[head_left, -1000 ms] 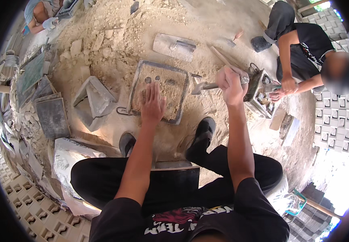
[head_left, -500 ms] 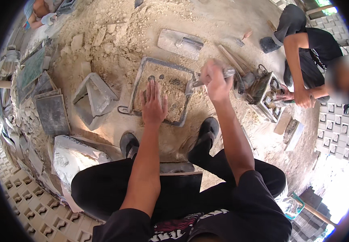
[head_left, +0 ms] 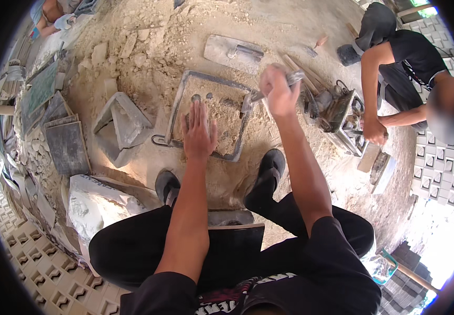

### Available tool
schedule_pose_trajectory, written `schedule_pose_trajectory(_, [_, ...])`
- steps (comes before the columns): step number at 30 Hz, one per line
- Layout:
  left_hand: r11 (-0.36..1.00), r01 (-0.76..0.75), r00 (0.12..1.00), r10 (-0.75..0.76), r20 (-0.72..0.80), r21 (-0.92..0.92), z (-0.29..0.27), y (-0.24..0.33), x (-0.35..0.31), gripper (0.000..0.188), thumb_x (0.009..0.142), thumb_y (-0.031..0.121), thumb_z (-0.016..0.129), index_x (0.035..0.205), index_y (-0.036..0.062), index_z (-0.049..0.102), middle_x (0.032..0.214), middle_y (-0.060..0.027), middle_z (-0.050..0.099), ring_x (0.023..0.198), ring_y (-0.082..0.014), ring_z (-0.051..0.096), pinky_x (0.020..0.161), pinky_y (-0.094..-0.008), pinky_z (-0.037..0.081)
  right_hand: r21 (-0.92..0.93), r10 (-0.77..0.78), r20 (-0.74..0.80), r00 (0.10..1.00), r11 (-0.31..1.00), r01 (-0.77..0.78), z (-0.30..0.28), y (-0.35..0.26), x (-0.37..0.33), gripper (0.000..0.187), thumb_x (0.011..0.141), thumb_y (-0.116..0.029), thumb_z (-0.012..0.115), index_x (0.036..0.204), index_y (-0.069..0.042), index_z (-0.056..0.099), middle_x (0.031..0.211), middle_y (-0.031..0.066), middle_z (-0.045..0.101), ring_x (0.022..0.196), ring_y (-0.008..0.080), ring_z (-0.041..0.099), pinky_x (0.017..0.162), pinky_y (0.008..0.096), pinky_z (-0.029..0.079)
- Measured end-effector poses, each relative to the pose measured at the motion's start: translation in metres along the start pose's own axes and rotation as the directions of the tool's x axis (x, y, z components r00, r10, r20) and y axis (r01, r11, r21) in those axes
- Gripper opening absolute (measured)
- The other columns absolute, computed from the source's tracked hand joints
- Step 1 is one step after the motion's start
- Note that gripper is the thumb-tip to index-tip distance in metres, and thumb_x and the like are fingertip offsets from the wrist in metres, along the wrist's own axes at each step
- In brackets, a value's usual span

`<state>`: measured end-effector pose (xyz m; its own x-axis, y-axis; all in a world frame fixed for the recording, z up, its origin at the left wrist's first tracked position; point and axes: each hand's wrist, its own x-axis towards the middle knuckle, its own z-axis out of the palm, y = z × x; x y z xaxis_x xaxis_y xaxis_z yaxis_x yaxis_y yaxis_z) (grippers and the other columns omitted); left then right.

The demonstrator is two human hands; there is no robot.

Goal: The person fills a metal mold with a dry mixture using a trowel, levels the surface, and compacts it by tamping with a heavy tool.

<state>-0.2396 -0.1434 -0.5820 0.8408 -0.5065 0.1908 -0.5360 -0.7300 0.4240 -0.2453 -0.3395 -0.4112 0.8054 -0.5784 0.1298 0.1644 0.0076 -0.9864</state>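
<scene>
On the ground in front of me lies a dark rectangular metal frame (head_left: 178,100) filled with pale sandy material (head_left: 219,123), with several dark patches near its far side. My left hand (head_left: 199,135) rests flat on the filling, fingers stretched out and pointing away from me. My right hand (head_left: 280,94) is closed around the handle of a short metal hand tool (head_left: 247,102) with a flat, blade-like head. That head is at the frame's right edge; the hand is slightly blurred. A wire loop (head_left: 160,140) sticks out from the frame's near left corner.
Beyond the frame lies a plastering float (head_left: 233,54); a small trowel (head_left: 316,46) is farther right. An angular grey mould (head_left: 122,126) and dark slabs (head_left: 68,148) stand left. A co-worker (head_left: 408,79) crouches right beside a metal mould (head_left: 345,121). Another person (head_left: 54,18) is far left.
The tool in my right hand has shifted slightly, its head now a little lower and farther left. My left hand stays put. The co-worker's hands have moved at the metal mould.
</scene>
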Motion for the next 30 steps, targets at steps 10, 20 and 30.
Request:
schedule_pose_trajectory(10, [1.000, -0.002, 0.999, 0.002, -0.033, -0.005, -0.003, -0.002, 0.003, 0.059, 0.099, 0.034, 0.041, 0.148, 0.0031, 0.033, 0.154, -0.0145, 0.033, 0.144, -0.0287, 0.028, 0.119, -0.0499, 0.015, 0.027, -0.137, 0.031, 0.990, 0.990, 0.137, -0.002, -0.005, -0.005, 0.038, 0.090, -0.007, 0.047, 0.053, -0.012, 0.040, 0.046, -0.0017, 0.040, 0.039, 0.0068, 0.030, 0.036, 0.0266, 0.019])
schedule_pose_trajectory(20, [1.000, -0.014, 1.000, 0.014, -0.026, -0.008, -0.005, 0.000, -0.001, 0.058, 0.098, 0.034, 0.042, 0.147, 0.0031, 0.035, 0.154, -0.0151, 0.034, 0.144, -0.0298, 0.028, 0.119, -0.0494, 0.014, -0.066, 0.067, 0.019, 0.998, 0.996, -0.066, 0.011, 0.003, -0.053, 0.035, 0.089, -0.008, 0.052, 0.057, -0.008, 0.038, 0.054, -0.0038, 0.037, 0.049, 0.0066, 0.031, 0.045, 0.0281, 0.023])
schedule_pose_trajectory(30, [1.000, -0.014, 0.998, 0.014, -0.066, -0.001, 0.002, -0.005, -0.005, 0.057, 0.099, 0.033, 0.043, 0.147, 0.0046, 0.036, 0.155, -0.0122, 0.033, 0.144, -0.0263, 0.029, 0.120, -0.0485, 0.014, -0.066, 0.077, 0.124, 0.989, 0.995, -0.069, 0.003, -0.016, -0.074, 0.033, 0.089, -0.003, 0.047, 0.057, -0.005, 0.039, 0.055, -0.0011, 0.040, 0.052, 0.0073, 0.033, 0.048, 0.0278, 0.025])
